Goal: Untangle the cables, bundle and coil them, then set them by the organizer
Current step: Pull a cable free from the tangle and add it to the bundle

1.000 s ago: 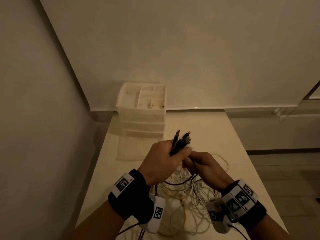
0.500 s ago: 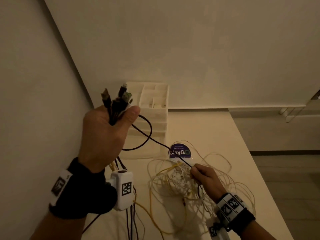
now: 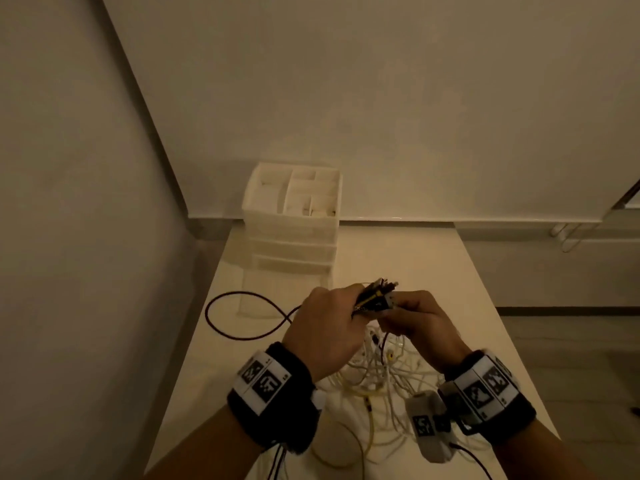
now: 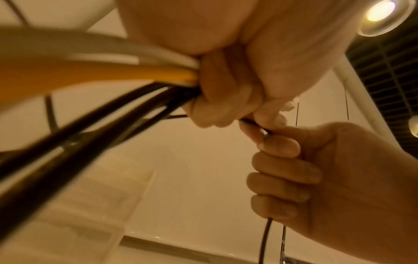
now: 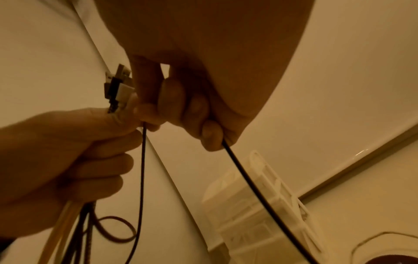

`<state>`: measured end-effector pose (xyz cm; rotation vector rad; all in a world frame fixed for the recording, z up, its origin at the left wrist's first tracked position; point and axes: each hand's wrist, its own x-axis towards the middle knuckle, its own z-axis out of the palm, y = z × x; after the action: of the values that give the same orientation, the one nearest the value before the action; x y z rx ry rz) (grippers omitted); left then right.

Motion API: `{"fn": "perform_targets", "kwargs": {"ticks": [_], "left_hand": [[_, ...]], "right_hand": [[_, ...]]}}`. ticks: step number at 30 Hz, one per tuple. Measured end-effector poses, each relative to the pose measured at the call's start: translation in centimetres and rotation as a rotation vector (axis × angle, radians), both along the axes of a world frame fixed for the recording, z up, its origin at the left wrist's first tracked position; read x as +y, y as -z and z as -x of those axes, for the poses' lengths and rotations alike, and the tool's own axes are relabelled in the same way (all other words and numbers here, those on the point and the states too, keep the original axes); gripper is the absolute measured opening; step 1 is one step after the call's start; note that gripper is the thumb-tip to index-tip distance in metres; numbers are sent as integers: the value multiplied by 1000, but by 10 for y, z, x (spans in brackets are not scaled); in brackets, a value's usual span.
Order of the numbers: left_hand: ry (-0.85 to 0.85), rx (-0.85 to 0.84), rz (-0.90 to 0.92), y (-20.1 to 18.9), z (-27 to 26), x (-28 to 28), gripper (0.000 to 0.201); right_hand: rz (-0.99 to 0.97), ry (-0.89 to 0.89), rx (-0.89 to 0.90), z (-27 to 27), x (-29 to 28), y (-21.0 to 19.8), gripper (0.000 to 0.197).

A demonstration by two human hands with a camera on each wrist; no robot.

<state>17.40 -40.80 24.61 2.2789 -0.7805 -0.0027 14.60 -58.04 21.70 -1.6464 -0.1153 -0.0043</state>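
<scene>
My left hand (image 3: 329,317) grips a bundle of cable ends (image 3: 375,296), black, white and yellow, with the plugs sticking out above the fist. In the left wrist view the cables (image 4: 126,96) run out of the curled fingers (image 4: 221,100). My right hand (image 3: 415,320) meets the left at the plugs and grips a thin black cable (image 5: 244,171) in its curled fingers. A tangle of white and yellow cables (image 3: 377,379) lies on the table beneath both hands. A black cable loop (image 3: 235,317) lies to the left. The white organizer (image 3: 294,220) stands at the table's far left.
The cream table (image 3: 415,258) runs from me to the far wall. A wall closes in on the left, close to the table's edge. The floor drops away past the right edge. A ceiling lamp (image 4: 382,12) shows in the left wrist view.
My left hand has come down from high on the left, bringing the plug bundle back over the tangle. My right hand has risen from the tangle and now meets it at the plugs.
</scene>
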Motion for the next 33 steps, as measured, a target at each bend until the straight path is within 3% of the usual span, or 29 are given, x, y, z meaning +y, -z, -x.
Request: {"fn": "perform_targets", "kwargs": {"ticks": [3,8,15,21,25,28,33], "left_hand": [[-43,-46,63,1,-6,-1,13],[-148,-114,195,-13,-16,11,9],[-332,-285,436,-48,-20,42,13],[-400,-363,593,-55,-13,55,14],[-490,-324,683,-55,-11,60,24],[-433,-277,683,-55,0,51,19],[-424,-255,491,-54,-13,46,15]], "right_hand": [[-85,-32,16,3,3,-1,33],[-30,20,9,2,10,29,41],[-1,97,27,3,7,70,33],[233,151,-45,-9,1,92,35],[411,156,-134,-8,-2,103,20],[336,197,-101,-9,-3,112,21],[19,258,8,-8,-13,104,24]]}}
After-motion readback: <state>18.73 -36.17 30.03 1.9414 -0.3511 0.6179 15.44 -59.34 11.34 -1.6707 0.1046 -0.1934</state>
